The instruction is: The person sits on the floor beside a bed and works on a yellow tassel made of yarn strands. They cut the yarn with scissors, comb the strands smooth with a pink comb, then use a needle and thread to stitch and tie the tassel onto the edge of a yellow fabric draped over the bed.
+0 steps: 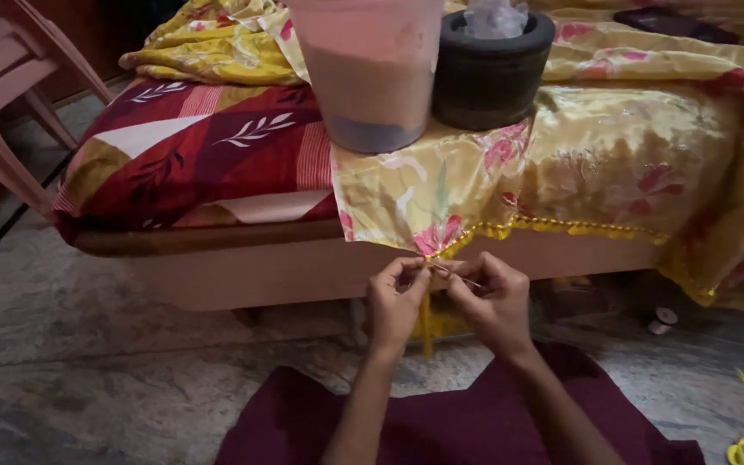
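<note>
Right now your 2 hands, left hand [395,297] and right hand [494,297], are pinched shut on a thin needle [458,276] and the soft, limp yellow trim [475,236] at the bed's edge; grip it near the hem.

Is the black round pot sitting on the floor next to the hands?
No, the black round pot stands up on the bed's yellow floral cloth, beside the translucent bucket, well above both hands.

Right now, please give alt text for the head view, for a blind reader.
Two hands, left hand and right hand, pinch a thin needle at the yellow trim of a flowered cloth hanging off a bed.
</note>
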